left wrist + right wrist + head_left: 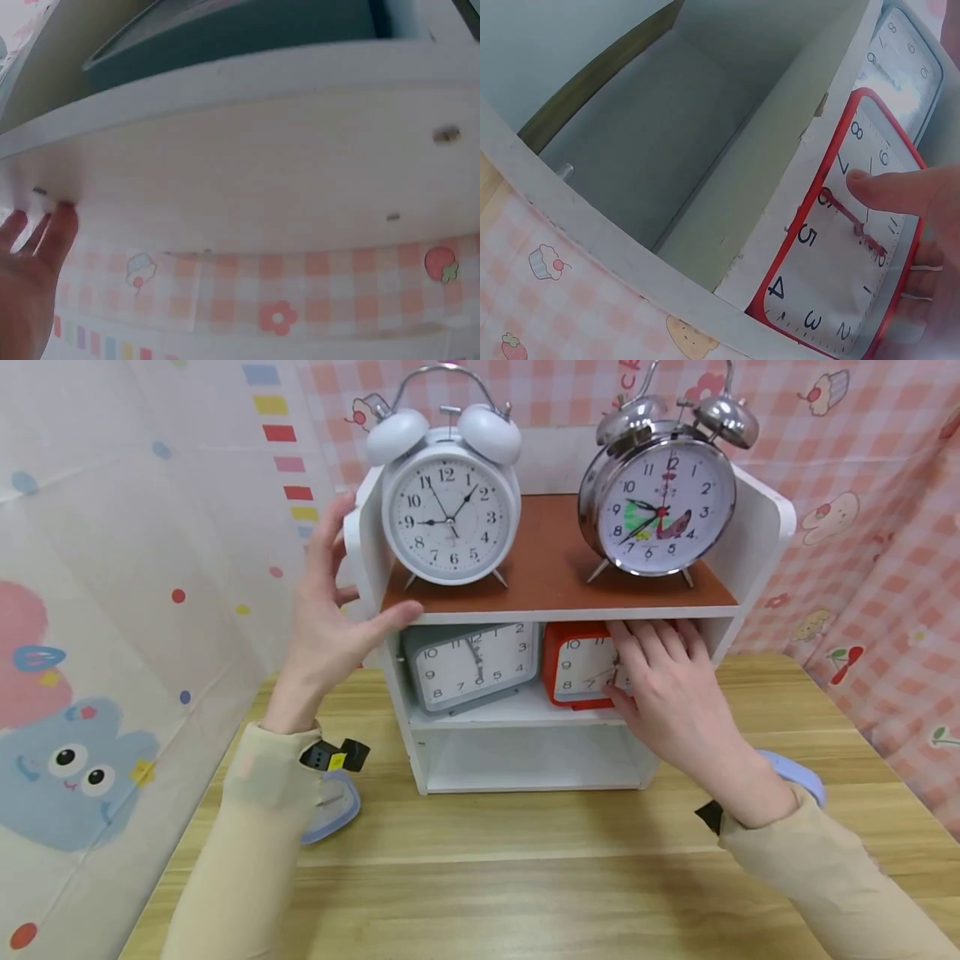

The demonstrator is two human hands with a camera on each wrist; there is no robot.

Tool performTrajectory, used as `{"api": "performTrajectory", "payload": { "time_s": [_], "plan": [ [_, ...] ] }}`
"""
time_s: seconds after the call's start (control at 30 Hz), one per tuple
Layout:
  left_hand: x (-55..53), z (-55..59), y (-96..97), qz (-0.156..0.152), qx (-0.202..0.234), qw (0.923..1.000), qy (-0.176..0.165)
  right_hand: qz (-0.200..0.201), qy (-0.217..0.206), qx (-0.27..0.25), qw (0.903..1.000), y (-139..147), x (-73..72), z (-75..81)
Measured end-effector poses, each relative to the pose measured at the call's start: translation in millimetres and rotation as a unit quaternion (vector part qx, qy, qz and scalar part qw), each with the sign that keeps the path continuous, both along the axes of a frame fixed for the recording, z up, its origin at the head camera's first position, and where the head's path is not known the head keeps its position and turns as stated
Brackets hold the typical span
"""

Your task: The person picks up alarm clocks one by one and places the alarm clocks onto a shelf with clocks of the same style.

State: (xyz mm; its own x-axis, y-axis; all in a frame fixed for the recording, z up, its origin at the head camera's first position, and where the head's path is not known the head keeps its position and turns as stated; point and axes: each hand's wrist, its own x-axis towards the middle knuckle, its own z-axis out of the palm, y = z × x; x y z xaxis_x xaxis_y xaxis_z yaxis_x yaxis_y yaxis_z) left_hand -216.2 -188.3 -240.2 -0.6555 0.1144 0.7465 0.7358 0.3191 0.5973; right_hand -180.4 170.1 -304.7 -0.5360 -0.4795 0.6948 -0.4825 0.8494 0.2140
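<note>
My right hand (671, 693) grips a red square alarm clock (573, 660) on the middle level of a small white shelf unit (756, 539). In the right wrist view its thumb (892, 191) presses on the dial, and the other fingers bend over the clock's edge. My left hand (322, 597) is spread at the unit's left side panel, fingertips (66, 217) against its outer face and thumb across the front of the upper board. A grey square clock (474, 664) stands tilted beside the red one.
On the brown upper board stand a white twin-bell clock (452, 514) and a silver twin-bell clock (660, 510). The unit's bottom compartment (532, 760) lies below the square clocks. Light-blue-rimmed things show beside the left sleeve (333, 814) and behind the right wrist. Wooden tabletop (525, 877) extends in front.
</note>
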Motion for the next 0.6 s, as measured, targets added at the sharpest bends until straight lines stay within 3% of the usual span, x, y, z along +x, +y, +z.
{"api": "performTrajectory", "payload": {
  "time_s": [0.1, 0.23, 0.33, 0.6],
  "plan": [
    [4.1, -2.3, -4.7, 0.013, -0.062, 0.997, -0.043, -0.003, 0.0, 0.0, 1.0, -1, -0.5, -1.1],
    [6.9, -6.6, -8.4, 0.004, -0.105, 0.992, -0.07, -0.006, -0.002, 0.001, 1.0, -1, -0.6, -0.3],
    [6.8, -9.9, -10.1, -0.011, -0.111, 0.9908, -0.077, -0.005, -0.002, 0.002, 1.0, -1, -1.4, 0.1],
    [6.0, -12.6, -11.4, -0.014, -0.113, 0.9891, -0.093, 0.002, 0.005, 0.0, 1.0, -1, -2.8, -0.8]
  ]
}}
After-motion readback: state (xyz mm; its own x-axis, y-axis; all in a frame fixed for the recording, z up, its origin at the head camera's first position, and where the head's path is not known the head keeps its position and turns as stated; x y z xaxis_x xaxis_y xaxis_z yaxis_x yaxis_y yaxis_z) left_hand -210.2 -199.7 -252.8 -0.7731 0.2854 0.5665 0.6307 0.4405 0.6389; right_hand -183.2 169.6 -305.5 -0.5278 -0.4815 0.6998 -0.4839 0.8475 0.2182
